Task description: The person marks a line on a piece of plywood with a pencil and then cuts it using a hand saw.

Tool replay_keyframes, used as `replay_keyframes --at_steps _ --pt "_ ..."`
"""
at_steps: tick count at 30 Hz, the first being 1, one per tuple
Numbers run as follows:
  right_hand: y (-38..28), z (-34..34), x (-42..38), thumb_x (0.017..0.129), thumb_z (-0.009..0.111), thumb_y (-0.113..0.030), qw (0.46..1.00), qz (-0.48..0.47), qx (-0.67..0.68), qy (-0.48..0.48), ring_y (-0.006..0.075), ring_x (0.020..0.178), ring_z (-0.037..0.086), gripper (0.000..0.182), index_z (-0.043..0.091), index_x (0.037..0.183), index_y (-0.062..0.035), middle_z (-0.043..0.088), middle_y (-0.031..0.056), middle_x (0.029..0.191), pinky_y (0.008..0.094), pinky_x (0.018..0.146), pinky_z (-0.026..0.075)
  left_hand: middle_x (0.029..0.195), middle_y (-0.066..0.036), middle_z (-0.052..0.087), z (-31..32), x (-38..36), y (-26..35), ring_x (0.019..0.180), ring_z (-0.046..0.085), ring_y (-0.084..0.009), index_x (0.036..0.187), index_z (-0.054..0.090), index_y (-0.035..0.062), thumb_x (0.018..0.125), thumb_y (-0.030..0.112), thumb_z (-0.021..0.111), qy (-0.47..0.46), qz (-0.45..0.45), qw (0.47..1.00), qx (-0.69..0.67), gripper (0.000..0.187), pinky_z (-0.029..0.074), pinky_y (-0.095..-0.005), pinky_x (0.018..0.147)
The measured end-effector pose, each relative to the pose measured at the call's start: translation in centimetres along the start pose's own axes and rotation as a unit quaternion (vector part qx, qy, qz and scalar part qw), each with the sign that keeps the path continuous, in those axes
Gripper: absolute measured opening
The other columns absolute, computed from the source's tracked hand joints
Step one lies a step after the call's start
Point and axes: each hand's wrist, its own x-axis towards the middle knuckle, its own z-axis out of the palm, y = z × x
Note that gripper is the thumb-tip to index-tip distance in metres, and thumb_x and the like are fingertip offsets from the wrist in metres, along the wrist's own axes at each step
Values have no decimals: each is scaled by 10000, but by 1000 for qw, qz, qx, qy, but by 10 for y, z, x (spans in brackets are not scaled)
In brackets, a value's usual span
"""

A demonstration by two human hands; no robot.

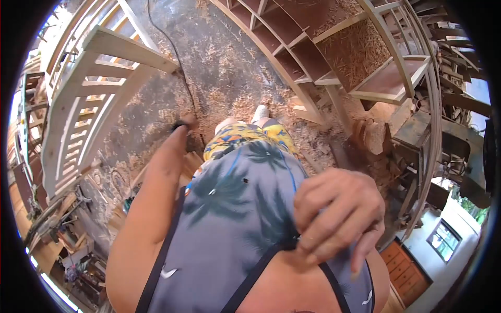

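My right hand (339,216) is raised in front of my chest, its back toward the camera. Its fingers are curled together near the dark neckline of the grey tank top (245,203) with palm-leaf prints. Whatever lies inside those fingers, if anything, is hidden. On the other side my left arm hangs down, and my left hand (190,123) is small and blurred beside my yellow patterned shorts (237,136). A dark patch (180,125) shows at that hand or wrist; I cannot make out what it is. The left fingers do not show clearly.
A slatted wooden frame (112,47) stands to the left. At the upper right is a curved wooden framework with brown panels (308,55). A dark cable (180,68) crosses the floor (214,41), which is strewn with shavings. Stacked timber (454,78) lines the right side.
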Motion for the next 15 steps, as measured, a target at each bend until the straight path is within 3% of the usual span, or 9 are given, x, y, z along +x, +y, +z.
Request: replay_keyframes --at_steps 1,2,4,6,8,10,12,13,15 --pt "4 -15 7 926 665 -417 999 18 -5 -49 319 868 624 504 706 1110 51 678 166 1078 407 730 477 1047 -169 733 -5 -58 -18 937 700 -318 1129 738 113 915 413 636 104 144 983 46 383 552 -439 804" --pt "9 -23 10 915 673 -407 995 37 -8 -92 315 861 620 499 704 1112 51 674 161 1069 401 721 475 1017 -214 729 -22 -109 2 1046 701 -326 1033 741 134 852 382 685 85 -89 982 -141 312 552 -470 860" --pt "22 -37 10 875 701 -400 995 55 6 -88 327 859 619 506 703 1107 49 675 166 1035 402 720 477 1029 -203 731 25 -104 -34 1079 696 -316 1042 740 150 843 339 706 77 35 988 125 277 556 -459 861" --pt "36 -53 15 846 725 -385 988 95 46 -115 348 882 625 522 693 1126 55 682 176 1063 410 743 487 1071 -191 738 13 -161 7 1069 701 -329 1066 739 148 841 277 699 33 19 979 201 262 564 -451 861" --pt "52 -69 29 822 750 -372 981 97 59 -159 364 904 629 536 688 1141 55 685 187 1081 419 777 499 1108 -168 741 53 -162 15 1059 701 -343 1114 743 171 841 290 687 17 -77 996 -39 302 564 -444 882" --pt "68 -87 52 823 770 -331 974 127 80 -171 374 939 632 511 683 1147 54 684 191 1093 433 812 503 1109 -134 748 164 -86 -32 1082 695 -345 1152 745 206 903 277 608 -41 -7 950 -309 293 561 -440 896" --pt "91 -111 73 821 795 -285 964 142 94 -204 363 973 649 479 691 1149 48 687 196 1099 422 856 517 1192 -131 721 104 -147 32 1148 672 -345 1300 675 267 864 262 675 30 40 998 -36 436 551 -460 924" --pt "105 -127 79 859 765 -250 966 198 67 -155 319 971 654 467 672 1209 45 690 195 1116 399 863 518 1210 -149 709 64 -164 56 1154 663 -352 1308 658 235 855 302 671 -39 37 999 1 459 545 -468 934" --pt "135 -156 105 890 723 -168 944 327 28 -25 240 975 657 526 584 1357 30 682 185 1168 353 880 524 1166 -168 718 4 -188 76 1088 677 -377 1226 690 199 849 331 638 -18 9 986 -166 403 547 -471 918"
